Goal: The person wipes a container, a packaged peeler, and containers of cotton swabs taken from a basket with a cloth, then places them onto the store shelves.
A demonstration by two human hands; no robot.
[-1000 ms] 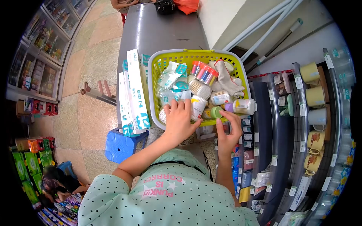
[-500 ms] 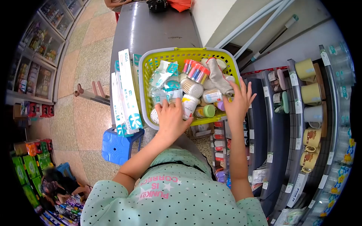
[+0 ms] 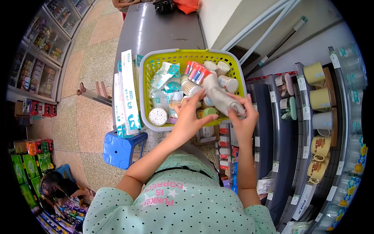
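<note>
At the basket's near side, the left hand (image 3: 191, 117) hangs over the contents, thumb and index apart, nothing clearly gripped; whether its fingertips touch a tub is hidden. To its right, the right hand (image 3: 243, 117) has thumb and fingers clamped on the near end of a grey-white knit glove (image 3: 218, 93), which lies slantwise inside the basket's right half, far end against the tubs. Soft thing, likely to sag: best pinch the doubled fabric firmly, keep it low, ease it along slowly so it doesn't drag neighbours. Left fingers could steady the green-lidded round jar (image 3: 210, 112) just below.

Near left corner: round clear tub of white swabs (image 3: 158, 116), end up; could roll if bumped. Farther in: clear teal-printed packets (image 3: 165, 75) left, red-lidded clear tubs (image 3: 199, 74) centre, touching or nearly touching the glove; go around them. The yellow-green plastic basket (image 3: 191, 50) has a grey rim; avoid leaning on it. Long white-and-teal boxes (image 3: 127, 91) stand beside it. Beyond, grey tabletop (image 3: 167, 31), black bag (image 3: 163, 6) at far end.
</note>
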